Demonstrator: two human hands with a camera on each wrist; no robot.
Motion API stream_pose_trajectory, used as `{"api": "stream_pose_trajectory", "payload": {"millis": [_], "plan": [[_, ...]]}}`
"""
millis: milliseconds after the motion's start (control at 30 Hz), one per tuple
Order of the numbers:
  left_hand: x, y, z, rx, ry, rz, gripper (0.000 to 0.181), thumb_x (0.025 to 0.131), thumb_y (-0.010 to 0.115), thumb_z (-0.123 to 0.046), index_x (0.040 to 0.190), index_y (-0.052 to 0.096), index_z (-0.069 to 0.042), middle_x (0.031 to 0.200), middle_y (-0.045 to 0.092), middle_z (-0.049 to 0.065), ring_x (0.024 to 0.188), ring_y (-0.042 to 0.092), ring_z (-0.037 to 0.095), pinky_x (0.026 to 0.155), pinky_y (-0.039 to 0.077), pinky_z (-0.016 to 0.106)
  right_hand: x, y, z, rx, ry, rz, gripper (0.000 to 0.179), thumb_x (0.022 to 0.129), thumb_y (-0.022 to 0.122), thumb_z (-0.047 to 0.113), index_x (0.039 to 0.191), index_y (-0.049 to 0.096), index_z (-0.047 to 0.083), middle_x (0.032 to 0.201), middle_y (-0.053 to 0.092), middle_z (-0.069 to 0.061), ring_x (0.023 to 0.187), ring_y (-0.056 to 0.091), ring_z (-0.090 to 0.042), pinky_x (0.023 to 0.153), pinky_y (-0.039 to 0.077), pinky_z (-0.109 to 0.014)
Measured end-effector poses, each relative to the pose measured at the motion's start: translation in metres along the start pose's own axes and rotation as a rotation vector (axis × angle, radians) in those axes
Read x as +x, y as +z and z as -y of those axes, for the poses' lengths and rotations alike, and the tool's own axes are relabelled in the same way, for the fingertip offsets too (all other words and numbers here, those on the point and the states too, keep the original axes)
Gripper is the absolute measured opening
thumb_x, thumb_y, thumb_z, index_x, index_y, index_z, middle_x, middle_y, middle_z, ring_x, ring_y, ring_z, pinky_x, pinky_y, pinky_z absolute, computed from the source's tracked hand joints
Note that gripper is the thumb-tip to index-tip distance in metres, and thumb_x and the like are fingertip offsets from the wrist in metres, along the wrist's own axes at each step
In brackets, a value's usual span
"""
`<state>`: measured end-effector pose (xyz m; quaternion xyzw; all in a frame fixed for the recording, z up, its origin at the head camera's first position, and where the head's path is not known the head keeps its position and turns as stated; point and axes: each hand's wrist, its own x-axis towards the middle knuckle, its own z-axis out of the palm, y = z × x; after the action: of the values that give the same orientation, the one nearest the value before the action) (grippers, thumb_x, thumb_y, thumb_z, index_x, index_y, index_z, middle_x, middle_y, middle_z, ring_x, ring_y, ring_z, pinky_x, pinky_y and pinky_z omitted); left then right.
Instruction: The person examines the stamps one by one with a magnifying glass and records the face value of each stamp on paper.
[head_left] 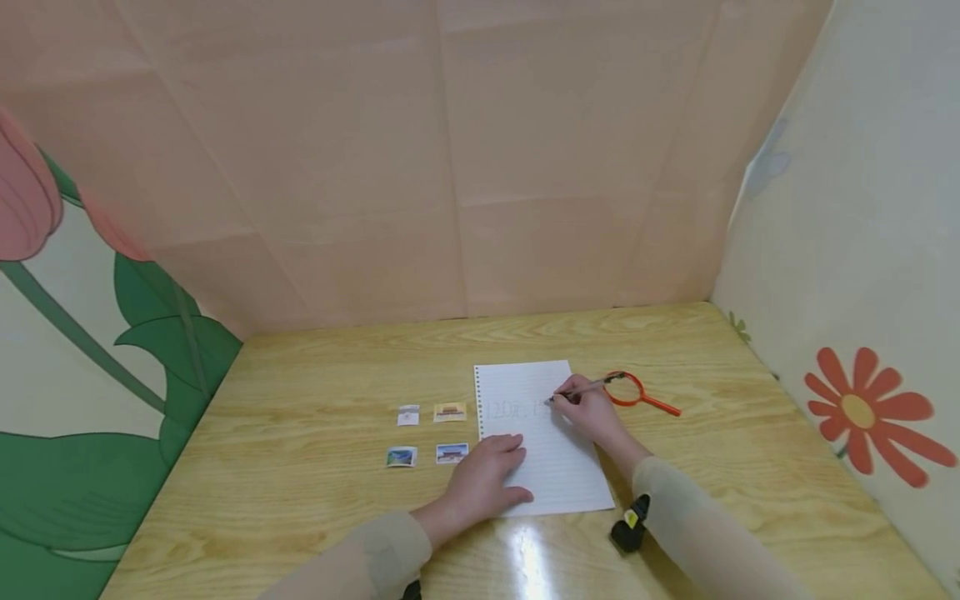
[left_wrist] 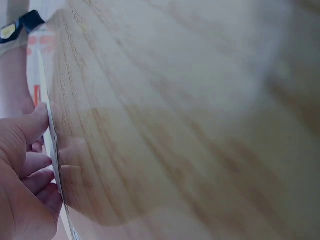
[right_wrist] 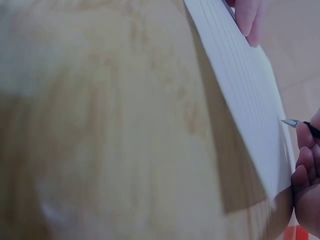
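Observation:
A lined sheet of paper (head_left: 555,467) with punched holes along its left edge lies on the wooden table, bearing faint writing near its middle. My right hand (head_left: 592,414) pinches a pen (head_left: 596,385), its tip at the end of the written line. In the right wrist view the pen's metal tip (right_wrist: 290,122) shows beside the fingers. Flat on the sheet's lower left rests my left hand (head_left: 487,479), fingers extended and thumb apart. The left wrist view has this hand (left_wrist: 25,180) at the paper's edge.
Left of the paper lie several small picture cards: a pale one (head_left: 408,415), a yellow one (head_left: 450,412), a green-blue one (head_left: 402,457) and a blue one (head_left: 452,453). A red magnifying glass (head_left: 660,406) lies to the right. Wall coverings border the table (head_left: 300,483).

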<state>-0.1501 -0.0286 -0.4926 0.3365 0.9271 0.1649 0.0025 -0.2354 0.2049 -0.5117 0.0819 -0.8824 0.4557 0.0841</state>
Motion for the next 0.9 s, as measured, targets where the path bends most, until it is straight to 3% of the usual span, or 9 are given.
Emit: {"api": "stream_pose_trajectory", "payload": {"millis": [333,600,900], "plan": [[0.000,0.001,0.000,0.002,-0.009,0.009,0.066,0.083,0.078,-0.045,0.132,0.062,-0.004,0.144,0.053,0.009,0.132,0.048,0.024,0.112,0.034,0.035,0.000,-0.007,-0.004,0.074,0.102,0.005,0.005,0.086,0.067,0.006,0.091,0.065,0.003,0.073,0.058,-0.005,0.062,0.049,-0.018,0.050,0.041,-0.024],[0.000,0.001,-0.001,0.010,-0.005,0.006,0.065,0.083,0.077,-0.045,0.132,0.062,-0.005,0.144,0.053,0.009,0.132,0.048,0.024,0.112,0.034,0.035,0.001,-0.007,-0.004,0.022,0.058,0.009,0.005,0.087,0.069,0.004,0.090,0.065,0.003,0.075,0.058,-0.004,0.063,0.050,-0.018,0.051,0.041,-0.024],[0.000,0.001,-0.001,0.018,-0.005,0.004,0.065,0.083,0.077,-0.046,0.133,0.062,-0.005,0.144,0.053,0.008,0.131,0.048,0.024,0.112,0.035,0.034,-0.008,-0.014,-0.002,-0.005,0.019,0.096,0.004,0.086,0.069,0.006,0.086,0.065,0.005,0.076,0.059,-0.002,0.066,0.050,-0.017,0.055,0.043,-0.025]]}}
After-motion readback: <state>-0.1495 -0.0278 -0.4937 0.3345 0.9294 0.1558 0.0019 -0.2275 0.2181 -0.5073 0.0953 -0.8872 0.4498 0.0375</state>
